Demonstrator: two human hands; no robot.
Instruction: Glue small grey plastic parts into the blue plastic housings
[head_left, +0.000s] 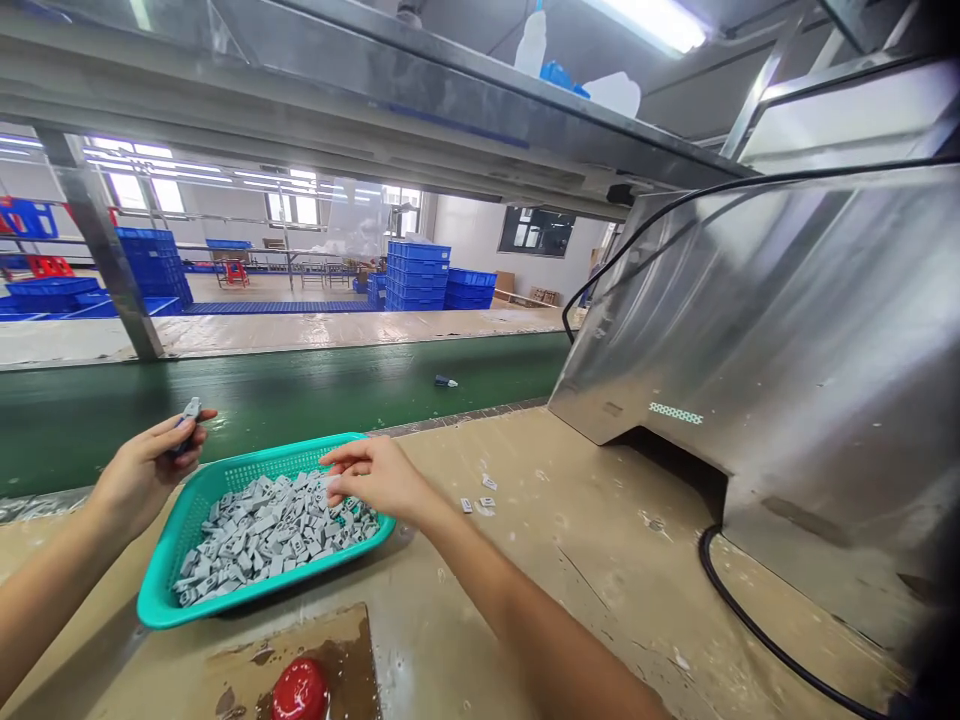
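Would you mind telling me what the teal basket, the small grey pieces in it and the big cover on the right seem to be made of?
Teal basket: likely moulded plastic, uniform colour with perforated walls. Grey pieces: probably matt plastic, identical small moulded blocks. Cover: sheet metal, likely brushed stainless steel, with streaked reflections and bent edges.

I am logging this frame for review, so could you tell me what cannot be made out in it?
Head view only:
- Small grey part in the left hand: fingers hide most of it.
- Right hand fingertips over the grey pieces in the teal basket: grasp unclear.
- Dark item on the green belt: too small.
- Red button: cut by the bottom edge.
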